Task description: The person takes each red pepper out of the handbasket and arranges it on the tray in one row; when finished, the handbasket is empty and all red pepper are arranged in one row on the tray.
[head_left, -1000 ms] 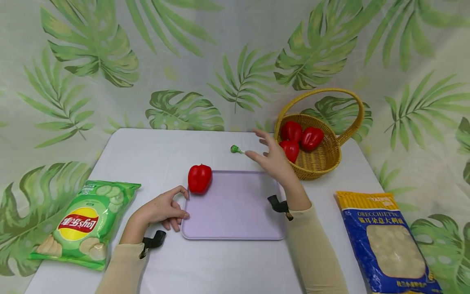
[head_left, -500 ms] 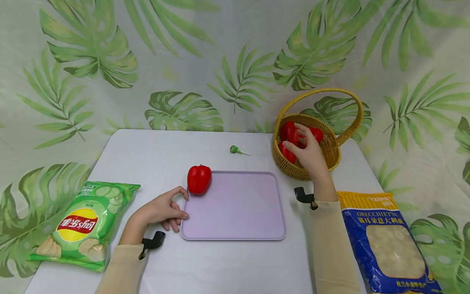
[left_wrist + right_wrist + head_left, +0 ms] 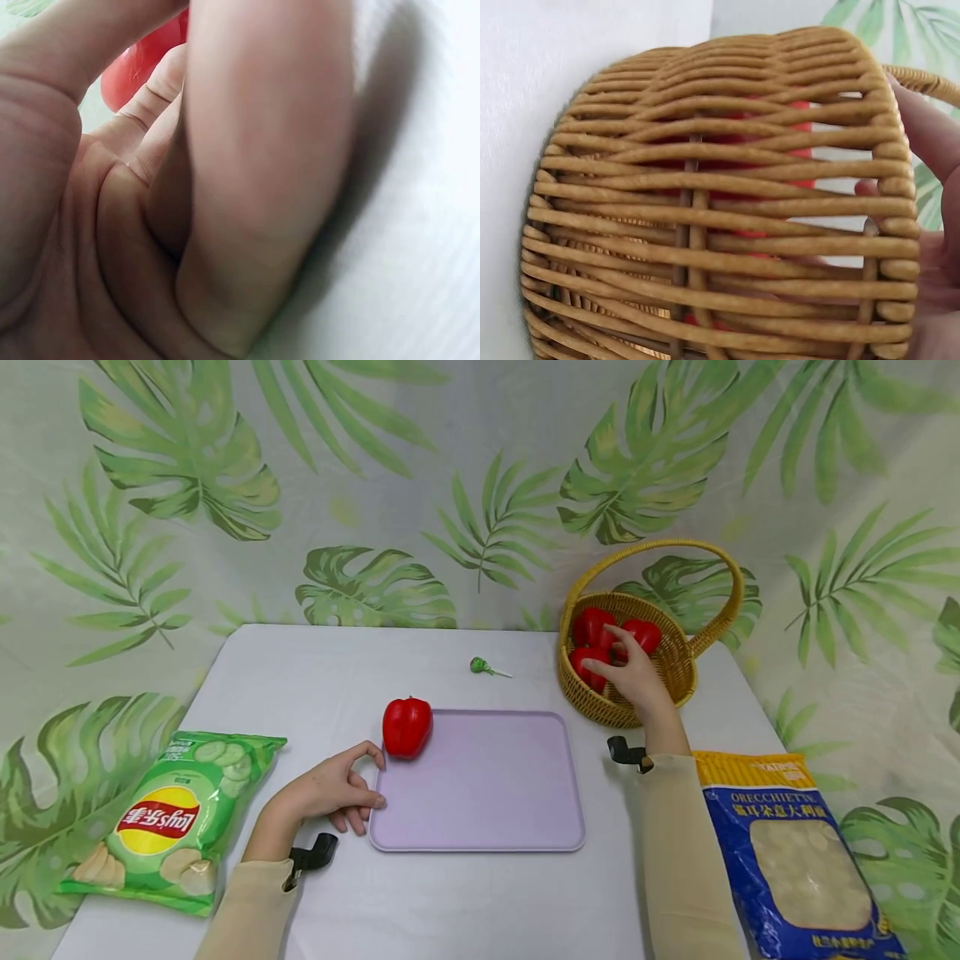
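My left hand (image 3: 333,789) lies at the left edge of the lilac tray (image 3: 487,785), index fingertip and thumb tip touching its rim. A red bell pepper (image 3: 407,727) stands at the tray's upper left corner, just beyond that index finger. Over the yellow wicker basket (image 3: 652,693) reaches my right hand (image 3: 633,677), thumb and fingers spread above the front red bell pepper (image 3: 581,664). Two more peppers sit behind it, one (image 3: 591,625) at the left, another (image 3: 643,635) partly behind the fingers. Basket weave (image 3: 720,225) hides most of the right hand in the right wrist view.
A green lollipop (image 3: 482,666) lies behind the tray. The green Lay's chip bag (image 3: 172,818) is at the left, and a blue and yellow orecchiette bag (image 3: 802,852) at the right, next to my right sleeve. The basket's tall handle (image 3: 652,547) arches behind my right hand.
My right hand has moved from beside the lollipop rightward to the basket, then slightly lower over the front pepper. The left hand stays at the tray's edge.
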A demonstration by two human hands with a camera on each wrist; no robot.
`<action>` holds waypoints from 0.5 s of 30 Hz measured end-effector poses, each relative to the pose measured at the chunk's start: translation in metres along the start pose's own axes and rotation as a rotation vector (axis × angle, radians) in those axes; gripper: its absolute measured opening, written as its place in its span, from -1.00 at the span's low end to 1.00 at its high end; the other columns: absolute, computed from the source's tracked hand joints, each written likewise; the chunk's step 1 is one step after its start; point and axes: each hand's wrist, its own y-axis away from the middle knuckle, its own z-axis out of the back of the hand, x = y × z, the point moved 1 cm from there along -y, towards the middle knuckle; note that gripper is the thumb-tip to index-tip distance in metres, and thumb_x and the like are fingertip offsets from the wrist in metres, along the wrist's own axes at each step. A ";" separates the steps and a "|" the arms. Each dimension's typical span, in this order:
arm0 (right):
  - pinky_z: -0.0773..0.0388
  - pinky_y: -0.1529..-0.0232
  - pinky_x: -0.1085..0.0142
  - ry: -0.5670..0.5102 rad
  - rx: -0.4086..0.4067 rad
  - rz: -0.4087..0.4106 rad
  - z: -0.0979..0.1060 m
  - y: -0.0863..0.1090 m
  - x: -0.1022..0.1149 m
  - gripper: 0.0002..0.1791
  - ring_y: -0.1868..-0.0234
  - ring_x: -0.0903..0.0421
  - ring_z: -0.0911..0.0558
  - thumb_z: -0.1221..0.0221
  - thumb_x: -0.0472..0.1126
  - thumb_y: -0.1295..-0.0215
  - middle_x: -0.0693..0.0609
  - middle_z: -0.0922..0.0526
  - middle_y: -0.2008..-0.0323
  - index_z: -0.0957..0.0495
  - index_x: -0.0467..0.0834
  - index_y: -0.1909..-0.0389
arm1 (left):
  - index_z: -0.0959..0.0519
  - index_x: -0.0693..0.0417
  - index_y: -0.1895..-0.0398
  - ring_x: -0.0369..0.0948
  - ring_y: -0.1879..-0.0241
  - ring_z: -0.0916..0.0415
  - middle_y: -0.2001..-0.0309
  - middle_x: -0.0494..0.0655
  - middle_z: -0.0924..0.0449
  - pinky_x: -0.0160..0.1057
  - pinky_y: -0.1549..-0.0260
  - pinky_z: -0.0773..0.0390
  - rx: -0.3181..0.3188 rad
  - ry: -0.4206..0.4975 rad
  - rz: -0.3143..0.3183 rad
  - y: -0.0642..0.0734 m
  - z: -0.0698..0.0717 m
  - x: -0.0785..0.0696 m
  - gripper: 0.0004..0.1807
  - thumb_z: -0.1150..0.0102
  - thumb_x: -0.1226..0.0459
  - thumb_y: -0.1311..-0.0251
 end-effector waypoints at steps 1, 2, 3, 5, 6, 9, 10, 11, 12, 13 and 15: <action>-0.20 -0.60 -0.31 -0.003 0.008 -0.009 0.001 -0.001 -0.001 0.04 -0.67 -0.33 -0.09 -0.34 0.06 -0.44 -0.26 -0.02 -0.69 0.10 0.17 -0.74 | -0.30 -0.02 -0.24 -0.03 0.57 -0.77 0.53 -0.02 -0.68 -0.22 0.60 -0.70 0.000 0.000 0.000 0.000 0.000 0.000 -0.38 -0.49 0.20 -0.28; -0.21 -0.60 -0.31 -0.009 0.018 -0.020 0.001 -0.003 -0.001 0.05 -0.67 -0.33 -0.08 -0.35 0.06 -0.44 -0.27 -0.02 -0.69 0.11 0.17 -0.74 | -0.30 -0.02 -0.24 -0.03 0.57 -0.77 0.53 -0.02 -0.68 -0.22 0.60 -0.70 0.000 0.000 0.000 0.000 0.000 0.000 -0.38 -0.49 0.20 -0.28; -0.21 -0.59 -0.31 -0.014 0.030 -0.033 0.002 -0.004 -0.002 0.05 -0.66 -0.33 -0.09 -0.34 0.05 -0.45 -0.28 -0.02 -0.69 0.13 0.17 -0.74 | -0.30 -0.02 -0.24 -0.03 0.56 -0.77 0.53 -0.02 -0.68 -0.22 0.59 -0.71 0.000 0.000 -0.001 0.000 0.000 0.000 -0.39 -0.49 0.20 -0.28; -0.25 -0.58 -0.29 -0.030 0.054 -0.061 0.002 -0.006 -0.003 0.05 -0.64 -0.33 -0.10 -0.33 0.02 -0.46 -0.29 -0.02 -0.68 0.15 0.17 -0.74 | -0.30 -0.02 -0.24 -0.03 0.56 -0.77 0.53 -0.02 -0.68 -0.22 0.59 -0.71 0.000 0.000 -0.001 -0.001 0.000 0.000 -0.38 -0.49 0.20 -0.28; -0.27 -0.57 -0.28 -0.037 0.064 -0.076 0.002 -0.007 -0.003 0.05 -0.63 -0.34 -0.12 -0.32 0.01 -0.47 -0.30 -0.02 -0.68 0.16 0.16 -0.74 | -0.30 -0.02 -0.24 -0.03 0.56 -0.77 0.53 -0.02 -0.68 -0.22 0.59 -0.71 0.000 0.000 -0.002 -0.001 0.000 0.000 -0.38 -0.49 0.20 -0.28; -0.33 -0.54 -0.25 -0.062 0.093 -0.117 0.002 -0.003 0.004 0.04 -0.58 -0.33 -0.17 -0.30 -0.05 -0.49 -0.33 -0.01 -0.67 0.18 0.13 -0.75 | -0.30 -0.02 -0.24 -0.03 0.56 -0.77 0.53 -0.01 -0.68 -0.21 0.59 -0.71 0.000 0.001 -0.002 -0.001 0.000 0.001 -0.38 -0.49 0.19 -0.28; -0.34 -0.54 -0.25 -0.068 0.102 -0.126 0.002 0.000 0.008 0.04 -0.58 -0.34 -0.17 -0.29 -0.07 -0.49 -0.35 0.00 -0.66 0.18 0.11 -0.75 | -0.30 -0.02 -0.25 -0.03 0.56 -0.77 0.53 -0.01 -0.68 -0.21 0.59 -0.71 0.000 0.001 -0.002 -0.001 0.000 0.001 -0.38 -0.49 0.19 -0.28; -0.34 -0.54 -0.25 -0.076 0.108 -0.135 0.002 0.002 0.012 0.03 -0.58 -0.35 -0.17 -0.29 -0.09 -0.49 -0.37 0.00 -0.66 0.18 0.09 -0.75 | -0.30 -0.02 -0.25 -0.03 0.56 -0.77 0.53 -0.01 -0.68 -0.21 0.59 -0.71 -0.001 0.002 -0.002 -0.002 0.000 0.001 -0.38 -0.49 0.19 -0.28; -0.32 -0.55 -0.25 -0.076 0.113 -0.141 0.001 0.003 0.013 0.03 -0.58 -0.36 -0.16 -0.29 -0.10 -0.49 -0.38 0.00 -0.65 0.18 0.07 -0.75 | -0.30 -0.02 -0.25 -0.03 0.57 -0.77 0.53 -0.01 -0.68 -0.21 0.59 -0.71 -0.001 0.002 -0.002 -0.002 0.000 0.001 -0.38 -0.49 0.19 -0.28; -0.30 -0.56 -0.25 -0.073 0.116 -0.146 0.001 0.003 0.014 0.03 -0.59 -0.36 -0.15 -0.29 -0.10 -0.49 -0.39 0.00 -0.65 0.18 0.07 -0.75 | -0.30 -0.02 -0.25 -0.03 0.57 -0.77 0.53 -0.01 -0.68 -0.21 0.59 -0.71 0.000 0.003 -0.002 -0.002 0.000 0.001 -0.38 -0.49 0.19 -0.28; -0.25 -0.59 -0.27 -0.055 0.120 -0.144 0.001 0.000 0.011 0.03 -0.61 -0.37 -0.11 -0.29 -0.09 -0.50 -0.41 0.00 -0.64 0.19 0.07 -0.75 | -0.30 -0.03 -0.25 -0.04 0.57 -0.77 0.53 -0.01 -0.68 -0.21 0.60 -0.71 -0.002 0.001 -0.001 -0.002 0.000 0.001 -0.38 -0.49 0.19 -0.28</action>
